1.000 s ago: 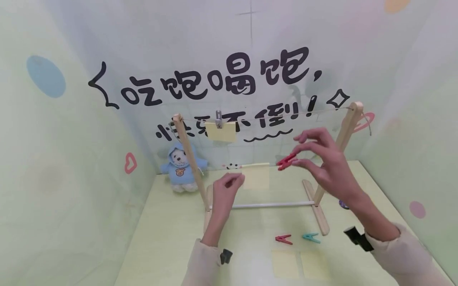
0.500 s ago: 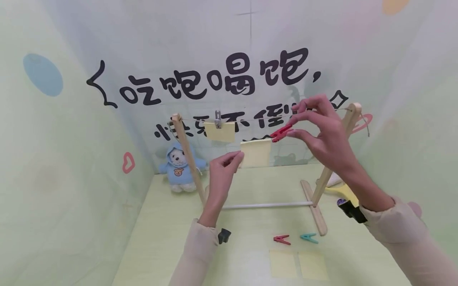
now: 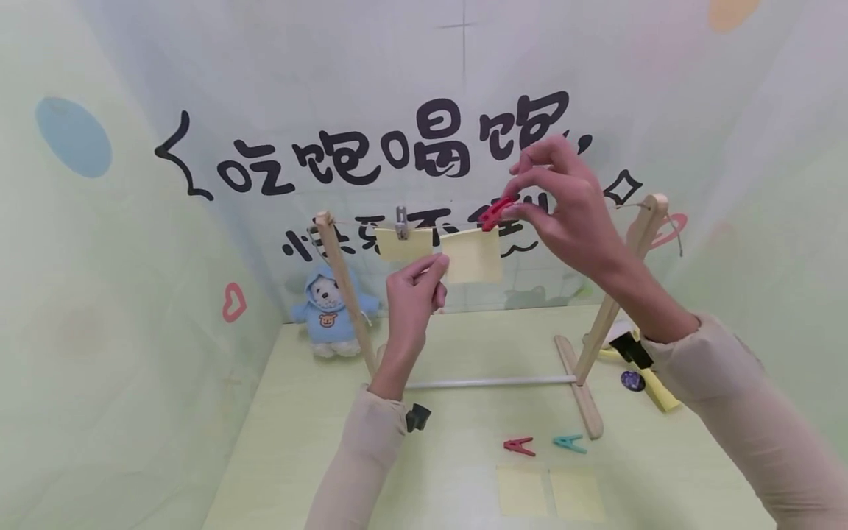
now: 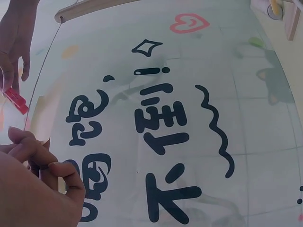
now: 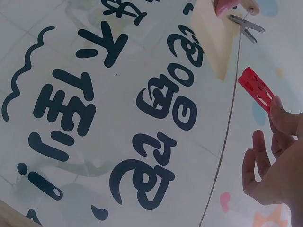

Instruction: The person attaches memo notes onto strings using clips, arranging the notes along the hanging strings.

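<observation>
Head view: my right hand (image 3: 566, 210) pinches a red clip (image 3: 494, 214) between thumb and fingers, its nose just beside the cord (image 5: 229, 127). My left hand (image 3: 412, 302) pinches the left edge of a yellow sheet (image 3: 473, 259), upright near the cord. To its left, a metal clip (image 3: 401, 222) holds another sheet (image 3: 392, 247). On the table (image 3: 457, 442) below lie a second red clip (image 3: 519, 446), a teal clip (image 3: 568, 443) and two more sheets (image 3: 522, 492).

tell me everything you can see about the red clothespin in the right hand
The red clothespin looks like plastic, with slots along its body. The right hand pinches one end between thumb and fingers, holding it tilted, its free end toward the string. In the head view it appears by the upper right corner of the yellow paper note; whether it touches note or string is unclear.
</observation>
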The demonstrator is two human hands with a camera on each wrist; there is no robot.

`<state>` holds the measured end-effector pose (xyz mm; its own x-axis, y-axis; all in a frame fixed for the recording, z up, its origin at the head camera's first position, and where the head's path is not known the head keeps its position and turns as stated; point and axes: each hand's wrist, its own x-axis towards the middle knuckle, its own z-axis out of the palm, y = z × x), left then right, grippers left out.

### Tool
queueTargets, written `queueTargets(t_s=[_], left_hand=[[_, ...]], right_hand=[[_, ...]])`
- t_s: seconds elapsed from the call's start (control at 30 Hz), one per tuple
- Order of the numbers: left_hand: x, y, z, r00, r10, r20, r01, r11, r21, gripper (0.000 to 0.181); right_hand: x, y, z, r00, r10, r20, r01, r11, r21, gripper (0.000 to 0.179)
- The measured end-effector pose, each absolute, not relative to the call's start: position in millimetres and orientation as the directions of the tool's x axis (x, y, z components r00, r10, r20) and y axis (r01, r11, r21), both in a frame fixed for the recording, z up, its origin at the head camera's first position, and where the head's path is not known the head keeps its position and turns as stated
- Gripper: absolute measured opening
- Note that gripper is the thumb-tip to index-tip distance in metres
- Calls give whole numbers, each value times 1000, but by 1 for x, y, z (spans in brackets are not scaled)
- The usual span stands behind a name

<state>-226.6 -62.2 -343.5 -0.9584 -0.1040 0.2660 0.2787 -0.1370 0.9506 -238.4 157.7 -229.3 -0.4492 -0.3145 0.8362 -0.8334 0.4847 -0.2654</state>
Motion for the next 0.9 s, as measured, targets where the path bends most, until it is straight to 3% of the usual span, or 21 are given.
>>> queueTargets(t_s=[0.6,0.9], left_hand=[[-226,-63,-331,-941,-107,321,334,-141,932,24],[-226,-64,-333,-941,-99,325,336,-124,934,23]], right_hand=[[-252,142,-228,-484,-424,766,-803,563,-195,14],[-252,138,-225,-588,-440,679,-752,606,-259,18]])
